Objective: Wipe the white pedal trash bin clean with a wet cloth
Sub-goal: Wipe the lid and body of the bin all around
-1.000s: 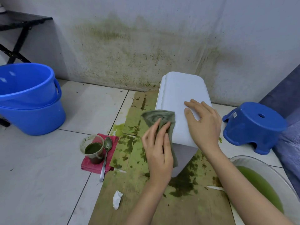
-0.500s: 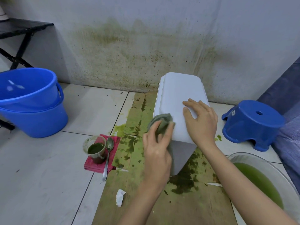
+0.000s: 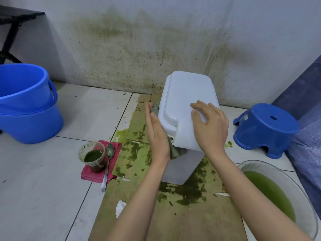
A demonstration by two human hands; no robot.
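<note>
The white pedal trash bin [image 3: 185,94] stands on stained cardboard near the wall, its lid closed. My left hand [image 3: 156,134] lies flat against the bin's left side and presses a grey-green cloth [image 3: 155,108] to it. The cloth shows above my fingertips and below my palm, by my wrist; the rest is hidden. My right hand [image 3: 211,129] rests palm down on the front right of the lid, fingers spread, holding nothing.
Two stacked blue buckets [image 3: 26,105] stand at the left. A cup of green liquid [image 3: 93,157] and a spoon [image 3: 108,164] sit on a red cloth [image 3: 114,148]. A blue stool [image 3: 265,129] and a basin of green water [image 3: 281,197] are at the right. The cardboard [image 3: 173,214] is stained green.
My left hand has slid the cloth from the lid's front left corner down onto the bin's left side, farther back. My right hand has stayed on the lid.
</note>
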